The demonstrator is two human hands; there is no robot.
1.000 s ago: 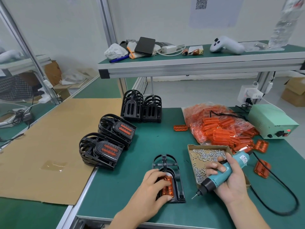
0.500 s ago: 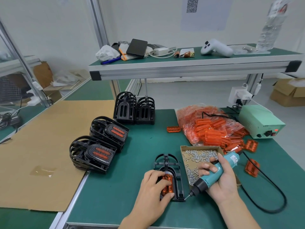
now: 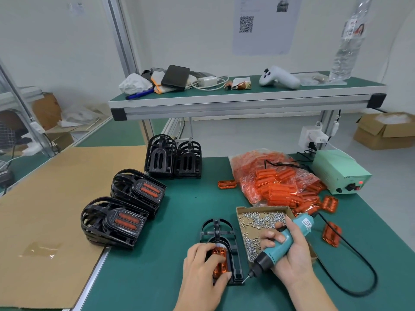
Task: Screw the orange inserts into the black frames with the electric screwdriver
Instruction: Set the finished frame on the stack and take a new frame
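A black frame point(image 3: 217, 234) lies flat on the green mat near the front edge, with an orange insert point(image 3: 219, 263) seated in it. My left hand point(image 3: 202, 274) presses down on the insert, fingers bent over it and thumb at its near end. My right hand point(image 3: 289, 257) grips the teal electric screwdriver point(image 3: 283, 245), tilted with its bit at the frame's near right corner. A cardboard box of small screws point(image 3: 260, 221) sits just right of the frame. A plastic bag of orange inserts point(image 3: 276, 182) lies behind it.
Two stacks of frames with inserts fitted point(image 3: 116, 221) point(image 3: 139, 189) lie at the left, two empty black stacks point(image 3: 173, 157) behind. The green power supply point(image 3: 339, 171) and the screwdriver's black cable point(image 3: 350, 265) are at the right. Loose inserts point(image 3: 332, 234) lie around; a cardboard sheet point(image 3: 45, 209) covers the left.
The screwdriver tip has come down and left, from hovering right of the frame to its near right corner. My left hand stays on the insert. The camera has tilted.
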